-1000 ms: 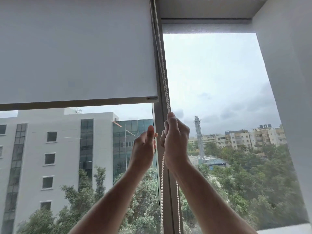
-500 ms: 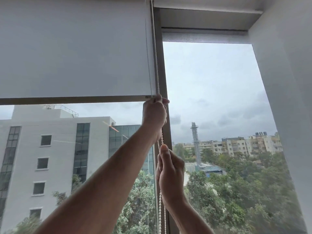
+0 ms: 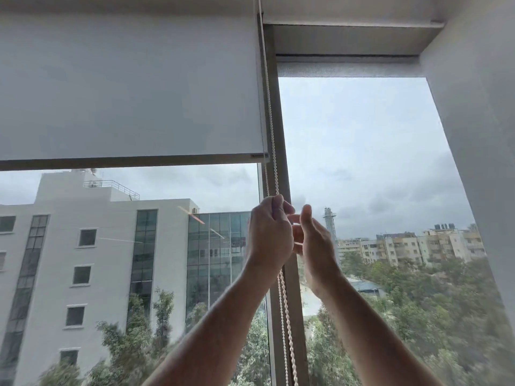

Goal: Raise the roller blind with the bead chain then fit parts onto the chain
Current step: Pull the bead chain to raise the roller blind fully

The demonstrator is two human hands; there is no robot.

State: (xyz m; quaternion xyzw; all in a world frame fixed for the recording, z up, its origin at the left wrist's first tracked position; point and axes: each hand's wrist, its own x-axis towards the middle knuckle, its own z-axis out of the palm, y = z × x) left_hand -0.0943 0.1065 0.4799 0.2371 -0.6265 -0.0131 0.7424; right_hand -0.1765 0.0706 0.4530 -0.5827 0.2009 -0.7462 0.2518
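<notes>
Your left hand (image 3: 269,232) grips the bead chain (image 3: 271,140) tight; your right hand (image 3: 313,240) waits just beside it, fingers loose and holding nothing. You are raising the roller blind (image 3: 131,87), about halfway up. Next, grab higher and pull down. Above your grip, the frame post (image 3: 284,176) sits close behind; right is open.

Through the glass we see a pale multi-storey building (image 3: 92,254) on the left, with dark windows and a railing on its roof. Beside it stands a glass-fronted block (image 3: 217,246). A grey window post (image 3: 281,121) splits our view. On the right we see a slim tower (image 3: 329,227), low apartment blocks (image 3: 412,246), green treetops (image 3: 418,316) and an overcast sky (image 3: 356,149). A white wall (image 3: 479,107) frames the right edge.
</notes>
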